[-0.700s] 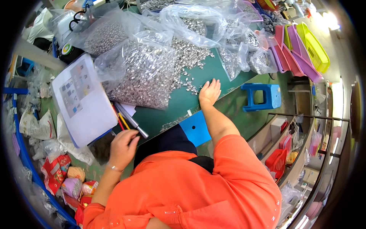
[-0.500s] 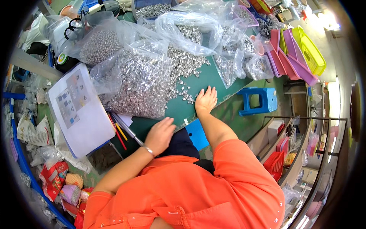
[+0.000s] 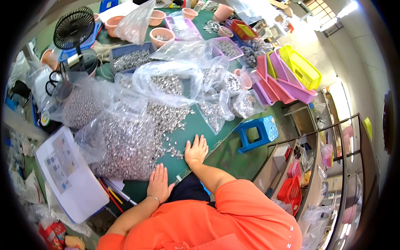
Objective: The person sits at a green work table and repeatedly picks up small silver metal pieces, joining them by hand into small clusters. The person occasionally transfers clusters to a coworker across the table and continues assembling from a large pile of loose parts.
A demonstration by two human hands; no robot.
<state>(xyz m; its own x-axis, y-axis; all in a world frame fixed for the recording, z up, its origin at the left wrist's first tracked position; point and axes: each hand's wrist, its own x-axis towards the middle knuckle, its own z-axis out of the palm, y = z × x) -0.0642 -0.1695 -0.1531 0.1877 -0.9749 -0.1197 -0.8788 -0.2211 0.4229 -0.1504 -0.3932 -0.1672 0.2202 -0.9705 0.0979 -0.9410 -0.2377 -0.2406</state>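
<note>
My left hand lies flat on the green table mat, fingers spread, right beside a big heap of small silver metal parts spilling from a clear plastic bag. Further right, my right hand is also flat on the mat with fingers apart, next to a few loose silver parts. Neither hand holds anything. My orange sleeves fill the lower edge.
Several clear bags of metal parts cover the table. A white clipboard with papers and pencils lie at the left. There are a black fan, pink bowls, stacked coloured trays and a blue stool.
My left hand moved up and right from the pencils onto the mat beside the heap. My right hand stayed flat on the mat. The view tilted up toward the far table.
</note>
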